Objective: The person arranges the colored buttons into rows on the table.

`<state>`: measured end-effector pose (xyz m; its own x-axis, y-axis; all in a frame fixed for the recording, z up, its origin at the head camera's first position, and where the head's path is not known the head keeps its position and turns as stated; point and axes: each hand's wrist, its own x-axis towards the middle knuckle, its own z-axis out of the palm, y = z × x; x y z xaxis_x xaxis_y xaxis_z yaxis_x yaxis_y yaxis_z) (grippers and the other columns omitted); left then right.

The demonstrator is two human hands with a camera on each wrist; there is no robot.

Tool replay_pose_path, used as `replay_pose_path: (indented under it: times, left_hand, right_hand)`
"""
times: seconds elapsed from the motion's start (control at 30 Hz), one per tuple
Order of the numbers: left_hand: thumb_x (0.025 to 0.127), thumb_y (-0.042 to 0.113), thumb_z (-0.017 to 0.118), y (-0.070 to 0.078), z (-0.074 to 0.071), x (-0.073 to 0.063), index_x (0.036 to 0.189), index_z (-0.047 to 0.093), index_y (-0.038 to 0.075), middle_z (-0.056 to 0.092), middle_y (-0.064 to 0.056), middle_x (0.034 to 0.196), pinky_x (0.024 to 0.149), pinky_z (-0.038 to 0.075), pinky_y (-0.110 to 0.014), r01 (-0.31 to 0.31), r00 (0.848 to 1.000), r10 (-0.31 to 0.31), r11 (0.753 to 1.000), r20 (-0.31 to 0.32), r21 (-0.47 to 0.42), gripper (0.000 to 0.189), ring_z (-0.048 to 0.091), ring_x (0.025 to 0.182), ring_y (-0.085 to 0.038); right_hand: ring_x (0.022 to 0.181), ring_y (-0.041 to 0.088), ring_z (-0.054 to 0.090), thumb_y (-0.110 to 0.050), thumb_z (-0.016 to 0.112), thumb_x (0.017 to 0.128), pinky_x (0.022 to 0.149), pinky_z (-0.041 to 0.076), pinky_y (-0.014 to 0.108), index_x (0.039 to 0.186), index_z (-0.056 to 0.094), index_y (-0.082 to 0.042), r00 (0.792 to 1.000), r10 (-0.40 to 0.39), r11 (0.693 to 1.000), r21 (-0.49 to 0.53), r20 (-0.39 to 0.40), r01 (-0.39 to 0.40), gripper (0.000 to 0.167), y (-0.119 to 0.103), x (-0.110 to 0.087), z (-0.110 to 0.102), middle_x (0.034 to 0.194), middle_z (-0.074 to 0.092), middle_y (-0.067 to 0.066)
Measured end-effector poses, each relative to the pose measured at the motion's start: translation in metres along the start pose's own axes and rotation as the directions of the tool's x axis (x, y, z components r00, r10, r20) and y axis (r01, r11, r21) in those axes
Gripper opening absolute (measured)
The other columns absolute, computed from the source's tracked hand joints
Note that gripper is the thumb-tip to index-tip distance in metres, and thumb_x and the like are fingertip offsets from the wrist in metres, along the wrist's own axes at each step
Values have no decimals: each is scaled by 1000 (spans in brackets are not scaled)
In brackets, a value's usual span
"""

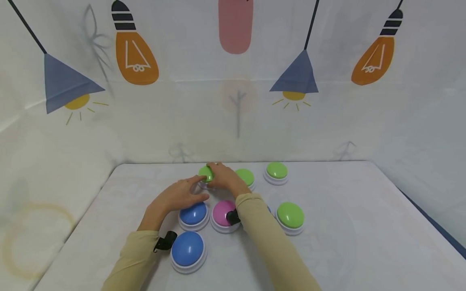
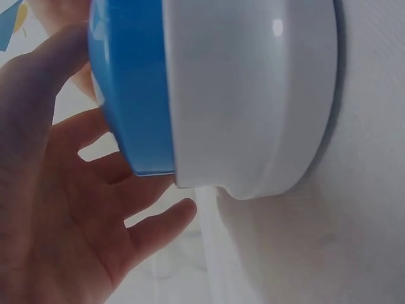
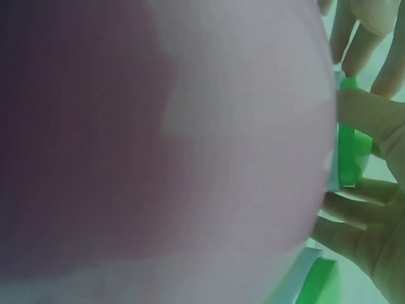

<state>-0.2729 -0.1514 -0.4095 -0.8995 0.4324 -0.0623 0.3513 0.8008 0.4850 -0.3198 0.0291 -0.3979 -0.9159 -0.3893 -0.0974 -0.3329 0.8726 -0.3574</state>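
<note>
A white backdrop printed with blue lamps and orange bulbs rises behind the white bench before you. Your right hand has its grip on the back-left green button, pinching it with thumb on the near side and fingers curled round the far side. That button is near the back edge of the bench. Your left hand comes in from the left, fingers loosely spread, its index fingertip at the same button; it seems to touch, though the overlap makes that hard to confirm.

Right of your right hand is a second green button, partly covered by your wrist, then a third green button. Nearer you, a blue button sits just below your left thumb, beside a pink button. Your tan right sleeve nearly hides another blue button, left of a fourth green button. Closest to you stands the front blue button.
</note>
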Motion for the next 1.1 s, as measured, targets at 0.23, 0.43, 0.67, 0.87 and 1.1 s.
replay_pose_path:
  times: [0.23, 0.43, 0.67, 0.87, 1.1]
  left_hand:
    - [91, 51, 63, 3, -3, -1, 150, 44, 18, 45, -17, 151, 108, 39, -59, -14, 1000, 14, 1000, -8, 7, 70, 45, 136, -40]
    - [92, 47, 63, 4, -7, -3, 150, 43, 17, 43, -17, 152, 108, 39, -59, -50, 998, 51, 999, -32, 14, 68, 45, 135, -41]
    - [92, 42, 64, 6, -11, -6, 151, 42, 16, 42, -16, 153, 108, 38, -60, -52, 996, 53, 998, -67, 21, 68, 44, 136, -41]
    - [92, 42, 65, 9, -13, -7, 153, 37, 16, 45, -16, 151, 106, 40, -60, -55, 994, 58, 998, -93, 34, 72, 47, 134, -41]
    - [91, 39, 67, 12, -17, -9, 155, 33, 15, 45, -16, 151, 105, 41, -60, -63, 990, 67, 997, -125, 35, 76, 49, 132, -39]
  right_hand:
    - [129, 31, 52, -29, 75, 86, 109, 42, 44, 152, 37, -12, 1000, -1, 999, 37, 4, 1, 78, 1, 1, -1, 147, 46, 17]
    - [127, 29, 53, -29, 75, 86, 107, 43, 42, 151, 39, -11, 1000, -16, 996, 91, 2, 16, 76, 4, 0, -5, 143, 51, 16]
    - [115, 23, 55, -32, 73, 85, 99, 47, 38, 149, 42, -8, 999, -53, 987, 150, -8, 54, 74, 8, -1, -10, 137, 57, 11]
    - [116, 24, 55, -34, 71, 85, 100, 46, 38, 146, 45, -7, 998, -63, 980, 188, -22, 66, 72, 11, -5, -15, 136, 58, 13]
    - [105, 19, 55, -40, 70, 85, 91, 48, 33, 145, 48, -11, 998, -64, 974, 217, -19, 66, 70, 12, -10, -25, 134, 59, 7]
